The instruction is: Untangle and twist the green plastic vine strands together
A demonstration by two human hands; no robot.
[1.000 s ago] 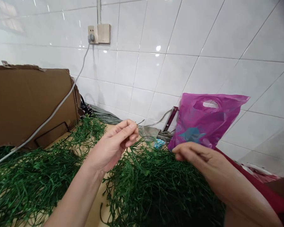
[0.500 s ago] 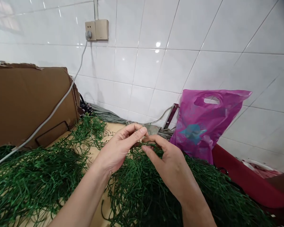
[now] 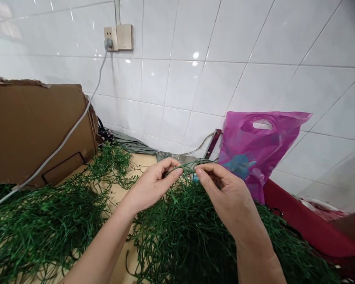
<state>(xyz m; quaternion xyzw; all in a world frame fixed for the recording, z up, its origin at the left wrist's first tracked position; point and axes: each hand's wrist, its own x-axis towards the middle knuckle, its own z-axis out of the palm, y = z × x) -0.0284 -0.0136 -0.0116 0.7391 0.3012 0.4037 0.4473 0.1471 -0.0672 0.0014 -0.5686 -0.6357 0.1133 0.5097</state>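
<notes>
My left hand pinches a thin green cord between thumb and fingers. The cord stretches across the small gap to my right hand, whose thumb and index fingertip are closed at its other side; the exact grip there is partly hidden. Below both hands lies a large tangled heap of similar green cords, with small knot-like ends on many of them. Another heap of green cords spreads to the left of my left forearm.
A brown cardboard box stands at the left, crossed by a grey power cable plugged into a wall socket. Behind my right hand a purple plastic bag leans by the tiled wall. Red material lies at the right.
My hands were close together with fingertips nearly touching. My right hand has moved to the right, opening a gap with the green cord showing across it.
</notes>
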